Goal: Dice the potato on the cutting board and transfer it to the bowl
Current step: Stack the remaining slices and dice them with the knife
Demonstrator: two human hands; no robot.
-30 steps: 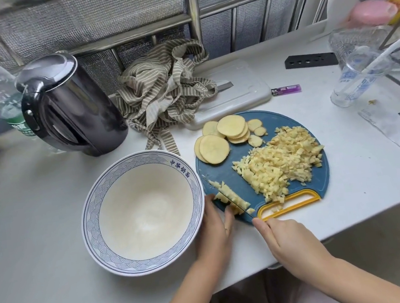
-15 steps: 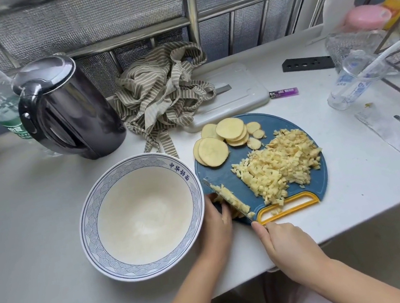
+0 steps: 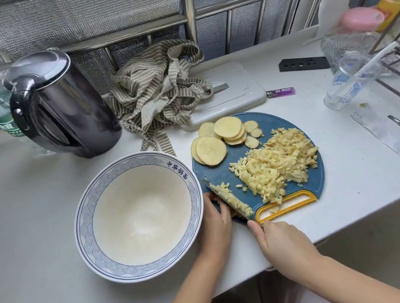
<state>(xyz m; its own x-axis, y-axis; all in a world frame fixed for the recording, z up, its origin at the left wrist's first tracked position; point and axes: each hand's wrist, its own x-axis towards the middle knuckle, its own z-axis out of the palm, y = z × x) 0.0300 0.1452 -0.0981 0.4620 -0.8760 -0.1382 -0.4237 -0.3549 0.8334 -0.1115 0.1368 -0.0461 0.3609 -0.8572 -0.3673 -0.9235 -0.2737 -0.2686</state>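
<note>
Right hand (image 3: 281, 242) nearest, fingers (image 3: 255, 229) clamped round the knife (image 3: 208, 184) handle, left hand (image 3: 216, 222) between bowl (image 3: 87, 231) and blade, fingers hidden, grip unclear, diced potato (image 3: 275, 164) heaped on the blue cutting board (image 3: 222, 171), some riding the blade, slices (image 3: 210, 150) beyond.

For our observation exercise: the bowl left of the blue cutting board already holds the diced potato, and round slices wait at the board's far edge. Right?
No: the head view shows the bowl empty; the diced potato lies on the cutting board. The slices are as stated.
</note>
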